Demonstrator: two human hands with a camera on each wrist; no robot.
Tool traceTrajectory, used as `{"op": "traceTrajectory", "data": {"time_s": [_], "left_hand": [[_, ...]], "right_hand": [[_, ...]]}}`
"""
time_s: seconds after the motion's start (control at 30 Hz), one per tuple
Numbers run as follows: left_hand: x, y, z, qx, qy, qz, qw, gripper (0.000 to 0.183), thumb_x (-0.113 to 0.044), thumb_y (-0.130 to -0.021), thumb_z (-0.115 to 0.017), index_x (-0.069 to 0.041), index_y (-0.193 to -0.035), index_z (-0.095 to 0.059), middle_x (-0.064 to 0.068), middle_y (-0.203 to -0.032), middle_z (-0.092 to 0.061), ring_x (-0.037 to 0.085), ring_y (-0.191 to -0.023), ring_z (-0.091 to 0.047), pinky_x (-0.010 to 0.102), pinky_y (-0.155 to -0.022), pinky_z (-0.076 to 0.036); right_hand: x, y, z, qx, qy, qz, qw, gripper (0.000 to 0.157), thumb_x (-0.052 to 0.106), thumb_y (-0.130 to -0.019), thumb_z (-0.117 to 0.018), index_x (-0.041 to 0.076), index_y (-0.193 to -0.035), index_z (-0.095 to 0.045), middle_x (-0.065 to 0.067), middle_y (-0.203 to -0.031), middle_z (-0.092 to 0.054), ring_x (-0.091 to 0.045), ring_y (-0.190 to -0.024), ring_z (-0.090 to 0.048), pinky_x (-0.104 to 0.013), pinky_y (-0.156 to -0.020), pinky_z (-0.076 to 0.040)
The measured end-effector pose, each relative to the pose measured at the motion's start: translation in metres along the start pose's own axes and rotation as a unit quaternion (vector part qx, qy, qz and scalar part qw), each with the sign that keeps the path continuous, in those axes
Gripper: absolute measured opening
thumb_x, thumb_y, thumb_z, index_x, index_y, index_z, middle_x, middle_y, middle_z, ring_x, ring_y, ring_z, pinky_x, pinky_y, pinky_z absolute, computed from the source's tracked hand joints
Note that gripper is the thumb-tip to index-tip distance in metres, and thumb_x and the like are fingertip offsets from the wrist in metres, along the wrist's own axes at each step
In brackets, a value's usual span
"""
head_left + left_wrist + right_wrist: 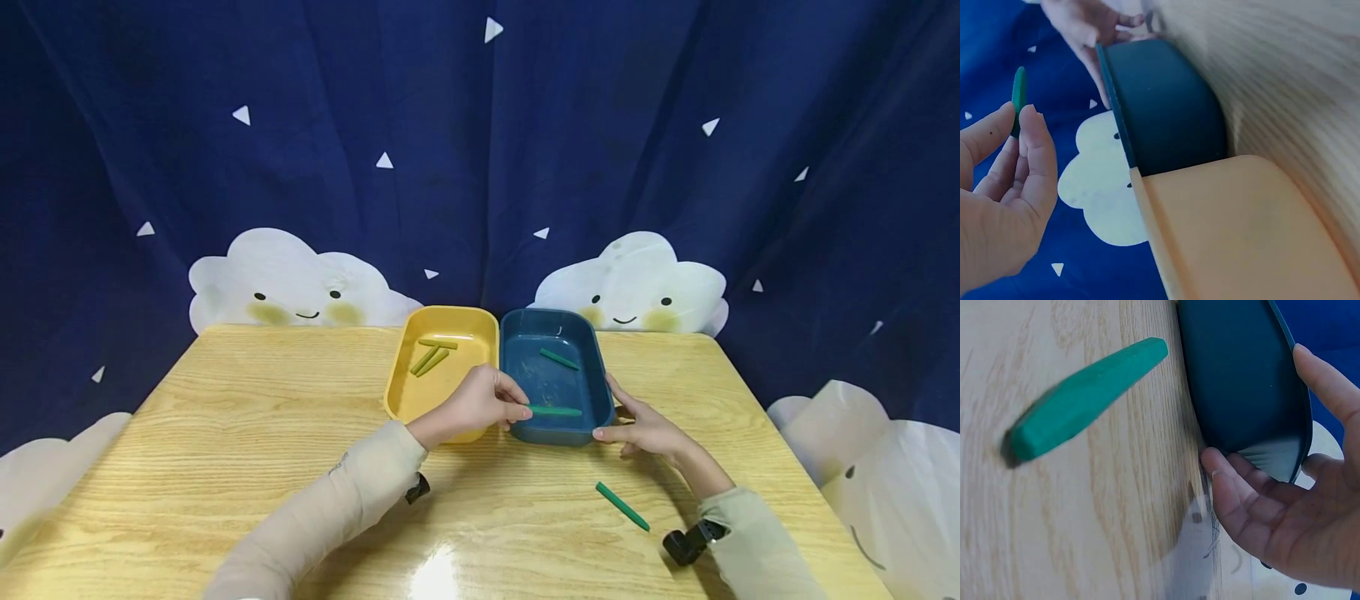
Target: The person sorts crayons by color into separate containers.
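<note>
My left hand (483, 397) pinches a green stick (557, 411) between thumb and fingers, over the near part of the blue tray (558, 437). In the left wrist view this stick (1019, 94) points up from the fingertips. Spread around the tray's near right corner, my right hand (645, 427) touches its rim and outer wall; the right wrist view shows the fingers (1235, 494) at that wall. Inside the blue tray lies another green stick (559, 359). A third green stick (622, 506) rests on the table, in front of the tray.
A yellow tray (392, 392) stands against the blue tray's left side, with several olive-yellow sticks (431, 360) in it. Both stand on a wooden table (285, 392) near its far edge. Behind hangs a dark blue curtain (420, 100) with white clouds and triangles.
</note>
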State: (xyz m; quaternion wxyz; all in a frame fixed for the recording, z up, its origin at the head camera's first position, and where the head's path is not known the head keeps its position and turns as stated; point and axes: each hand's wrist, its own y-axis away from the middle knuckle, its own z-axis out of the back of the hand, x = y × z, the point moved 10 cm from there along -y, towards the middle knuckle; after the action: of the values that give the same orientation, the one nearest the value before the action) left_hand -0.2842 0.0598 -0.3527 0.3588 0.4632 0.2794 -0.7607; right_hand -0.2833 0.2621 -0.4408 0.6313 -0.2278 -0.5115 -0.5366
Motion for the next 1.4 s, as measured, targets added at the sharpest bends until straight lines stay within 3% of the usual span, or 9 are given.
{"op": "traceTrajectory", "data": {"time_s": [0.17,0.3,0.4,0.5,0.6,0.8,0.9,1.13,1.4], "left_hand": [[0.006,-0.019,0.007,-0.034,0.068,0.021,0.9969,0.011,-0.003,-0.077,-0.071,0.004,-0.085,-0.070,0.008,-0.072,-0.067,0.025,-0.060,-0.064,0.038,-0.061,-0.054],[0.011,-0.038,0.013,-0.054,0.132,0.033,0.9892,0.016,0.001,-0.077,-0.070,0.007,-0.092,-0.069,0.011,-0.077,-0.067,0.032,-0.071,-0.065,0.040,-0.068,-0.053],[0.017,-0.053,0.016,-0.059,0.199,0.050,0.9770,0.022,0.005,-0.079,-0.066,0.010,-0.100,-0.065,0.017,-0.088,-0.067,0.031,-0.077,-0.065,0.040,-0.075,-0.052],[0.025,-0.066,0.020,-0.066,0.259,0.077,0.9605,0.027,0.008,-0.081,-0.061,0.012,-0.107,-0.061,0.023,-0.101,-0.063,0.020,-0.073,-0.066,0.036,-0.077,-0.051],[0.031,-0.077,0.024,-0.079,0.299,0.099,0.9457,0.029,0.010,-0.082,-0.059,0.013,-0.111,-0.059,0.024,-0.103,-0.061,0.013,-0.067,-0.063,0.032,-0.076,-0.052],[0.038,-0.098,0.025,-0.100,0.338,0.120,0.9282,0.030,0.009,-0.082,-0.059,0.013,-0.112,-0.057,0.009,-0.082,-0.062,0.020,-0.070,-0.064,0.032,-0.074,-0.052],[0.040,-0.109,0.025,-0.117,0.353,0.127,0.9197,0.029,0.009,-0.083,-0.059,0.012,-0.112,-0.058,0.009,-0.080,-0.062,0.014,-0.064,-0.063,0.030,-0.072,-0.053],[0.051,-0.138,0.021,-0.145,0.380,0.147,0.9017,0.032,0.013,-0.080,-0.059,0.012,-0.113,-0.058,0.009,-0.081,-0.061,0.014,-0.062,-0.061,0.025,-0.068,-0.053],[0.064,-0.162,0.019,-0.161,0.376,0.151,0.8998,0.028,0.014,-0.079,-0.060,0.009,-0.106,-0.063,0.013,-0.087,-0.064,0.014,-0.063,-0.061,0.028,-0.072,-0.053]], "right_hand": [[0.000,0.000,0.000,0.001,0.005,-0.001,1.000,0.101,0.021,-0.080,-0.071,0.025,-0.147,0.004,-0.033,-0.128,-0.037,-0.025,-0.067,-0.053,-0.037,-0.053,-0.049],[-0.001,-0.001,0.000,-0.001,0.008,-0.002,1.000,0.101,0.021,-0.080,-0.071,0.025,-0.147,0.004,-0.034,-0.130,-0.036,-0.025,-0.076,-0.056,-0.038,-0.054,-0.049],[-0.001,-0.001,0.001,-0.004,0.010,-0.005,1.000,0.101,0.022,-0.080,-0.071,0.025,-0.147,0.004,-0.035,-0.131,-0.034,-0.025,-0.079,-0.056,-0.039,-0.055,-0.049],[-0.001,-0.002,0.000,-0.006,0.012,-0.006,1.000,0.101,0.022,-0.079,-0.072,0.025,-0.147,0.004,-0.034,-0.130,-0.036,-0.026,-0.079,-0.057,-0.039,-0.056,-0.050],[-0.001,-0.003,-0.001,-0.003,0.011,-0.007,1.000,0.101,0.022,-0.079,-0.072,0.025,-0.147,0.004,-0.034,-0.129,-0.036,-0.027,-0.078,-0.057,-0.040,-0.057,-0.050],[0.000,-0.002,-0.001,0.001,0.012,-0.006,1.000,0.101,0.022,-0.080,-0.071,0.026,-0.147,0.005,-0.035,-0.130,-0.035,-0.025,-0.072,-0.056,-0.040,-0.057,-0.050],[0.001,-0.001,0.000,0.002,0.010,-0.006,1.000,0.100,0.021,-0.080,-0.070,0.027,-0.147,0.005,-0.035,-0.131,-0.034,-0.025,-0.068,-0.055,-0.040,-0.056,-0.050],[0.003,0.001,0.000,0.000,0.002,-0.015,1.000,0.100,0.020,-0.080,-0.070,0.028,-0.146,0.005,-0.035,-0.132,-0.031,-0.023,-0.056,-0.048,-0.039,-0.054,-0.048],[0.002,-0.001,0.000,-0.001,0.004,-0.015,1.000,0.100,0.021,-0.080,-0.071,0.028,-0.146,0.004,-0.035,-0.133,-0.030,-0.027,-0.071,-0.055,-0.039,-0.054,-0.048]]}}
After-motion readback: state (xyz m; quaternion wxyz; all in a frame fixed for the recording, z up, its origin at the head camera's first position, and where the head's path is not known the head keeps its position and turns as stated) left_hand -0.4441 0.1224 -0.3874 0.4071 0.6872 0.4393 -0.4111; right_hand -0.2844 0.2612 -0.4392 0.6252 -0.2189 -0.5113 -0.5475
